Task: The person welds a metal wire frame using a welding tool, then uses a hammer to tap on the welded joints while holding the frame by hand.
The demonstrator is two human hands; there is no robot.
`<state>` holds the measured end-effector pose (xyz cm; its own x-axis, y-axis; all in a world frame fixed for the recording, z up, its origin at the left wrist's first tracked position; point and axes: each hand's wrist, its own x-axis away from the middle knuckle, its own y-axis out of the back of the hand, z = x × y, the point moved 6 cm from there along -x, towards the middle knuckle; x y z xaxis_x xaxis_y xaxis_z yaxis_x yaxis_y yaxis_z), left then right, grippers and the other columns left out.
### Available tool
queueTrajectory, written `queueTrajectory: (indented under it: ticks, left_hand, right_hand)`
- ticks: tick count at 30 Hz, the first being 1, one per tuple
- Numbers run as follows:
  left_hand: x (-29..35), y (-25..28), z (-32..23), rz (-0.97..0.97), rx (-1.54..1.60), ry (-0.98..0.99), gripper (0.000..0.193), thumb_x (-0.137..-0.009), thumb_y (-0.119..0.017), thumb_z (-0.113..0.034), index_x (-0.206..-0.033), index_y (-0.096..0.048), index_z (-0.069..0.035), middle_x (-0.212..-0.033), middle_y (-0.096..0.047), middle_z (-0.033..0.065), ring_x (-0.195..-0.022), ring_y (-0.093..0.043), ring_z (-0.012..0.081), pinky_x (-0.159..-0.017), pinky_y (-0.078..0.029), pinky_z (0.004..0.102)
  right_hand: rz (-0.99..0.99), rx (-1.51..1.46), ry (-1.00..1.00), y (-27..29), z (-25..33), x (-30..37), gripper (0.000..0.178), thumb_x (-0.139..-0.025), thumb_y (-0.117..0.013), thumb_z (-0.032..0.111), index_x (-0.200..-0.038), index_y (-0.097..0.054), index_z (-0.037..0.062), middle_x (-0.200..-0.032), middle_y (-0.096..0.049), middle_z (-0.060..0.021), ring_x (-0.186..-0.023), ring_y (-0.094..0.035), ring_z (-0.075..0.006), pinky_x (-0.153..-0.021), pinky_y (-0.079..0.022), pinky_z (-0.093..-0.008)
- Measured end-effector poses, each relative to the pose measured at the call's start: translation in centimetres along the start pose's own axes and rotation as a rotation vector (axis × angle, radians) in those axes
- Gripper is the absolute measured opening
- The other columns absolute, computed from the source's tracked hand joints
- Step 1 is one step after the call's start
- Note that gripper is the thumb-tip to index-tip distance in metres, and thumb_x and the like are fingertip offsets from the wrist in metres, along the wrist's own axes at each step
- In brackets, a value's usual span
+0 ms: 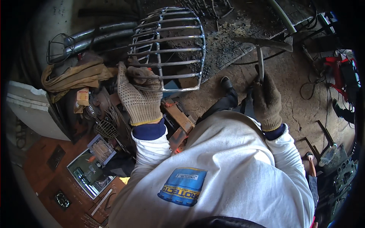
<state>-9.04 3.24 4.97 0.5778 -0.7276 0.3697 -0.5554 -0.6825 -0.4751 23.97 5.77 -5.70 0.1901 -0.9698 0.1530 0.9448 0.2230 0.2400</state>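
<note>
The person stands over a dirty workshop floor and holds a curved cage of metal bars with the left hand. This hand wears a light knitted glove, and its fingers are clenched around one of the lower bars at the left side of the cage. The cage is raised in front of the person, above a dark metal plate covered with black dust. The right hand, in a darker glove, is closed tightly on the thin handle of a chipping hammer; the hammer head is up, just beside the right edge of the cage, but I cannot tell if it touches it. Below the left hand lies an orange tool, and a brown cloth lies further left.
</note>
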Motion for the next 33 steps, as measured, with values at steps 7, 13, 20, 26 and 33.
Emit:
queueTrajectory:
  ticks: [7, 13, 20, 26, 33]
  left_hand:
    - [1.3, -1.3, -0.5, -0.263, 0.03, -0.016, 0.026, -0.097, -0.061, -0.029, -0.075, -0.061, -0.016, -0.06, -0.061, -0.0029, -0.046, -0.056, 0.0089, -0.04, -0.048, 0.0218]
    - [0.9, -0.9, -0.7, 0.091, 0.184, 0.075, 0.02, -0.1, -0.056, -0.022, -0.1, -0.066, -0.004, -0.076, -0.069, 0.0022, -0.061, -0.065, 0.0098, -0.054, -0.057, 0.0221]
    - [0.6, -0.7, 0.3, -0.017, 0.115, -0.064, 0.019, -0.098, -0.06, -0.022, -0.098, -0.067, -0.004, -0.073, -0.068, 0.0005, -0.059, -0.063, 0.0087, -0.056, -0.055, 0.0219]
    - [0.5, 0.0, 2.4, -0.142, 0.105, -0.028, 0.017, -0.096, -0.064, -0.025, -0.098, -0.066, -0.008, -0.078, -0.068, -0.0023, -0.064, -0.063, 0.0083, -0.058, -0.054, 0.0214]
    - [-0.9, 0.5, 4.9, -0.079, 0.091, -0.092, 0.023, -0.097, -0.062, -0.033, -0.1, -0.063, -0.011, -0.079, -0.062, -0.0028, -0.061, -0.056, 0.0063, -0.051, -0.046, 0.0192]
  right_hand:
    - [0.01, 0.169, 0.052, -0.1, 0.1, 0.1, 0.038, -0.097, -0.051, 0.008, -0.134, -0.053, -0.0018, -0.081, -0.065, -0.007, -0.068, -0.061, -0.0118, -0.062, -0.05, -0.0269]
    - [0.03, 0.095, 0.007, -0.2, 0.1, 0.3, 0.037, -0.098, -0.051, 0.009, -0.134, -0.053, -0.0015, -0.082, -0.066, -0.0059, -0.071, -0.061, -0.0109, -0.064, -0.05, -0.0266]
    - [-0.014, 0.056, 0.028, -0.1, -0.1, 0.6, 0.037, -0.093, -0.061, 0.013, -0.128, -0.057, -0.0004, -0.088, -0.07, -0.02, -0.078, -0.072, -0.031, -0.067, -0.054, -0.0352]
    - [0.036, 0.094, 0.002, 0.0, 0.3, 0.9, 0.038, -0.098, -0.052, 0.009, -0.135, -0.053, 0.0007, -0.082, -0.066, -0.0056, -0.07, -0.061, -0.0099, -0.064, -0.05, -0.0263]
    - [0.069, 0.138, 0.005, -0.3, 0.6, 1.3, 0.039, -0.097, -0.053, 0.009, -0.135, -0.053, 0.0031, -0.084, -0.067, -0.005, -0.068, -0.061, -0.0111, -0.064, -0.05, -0.027]
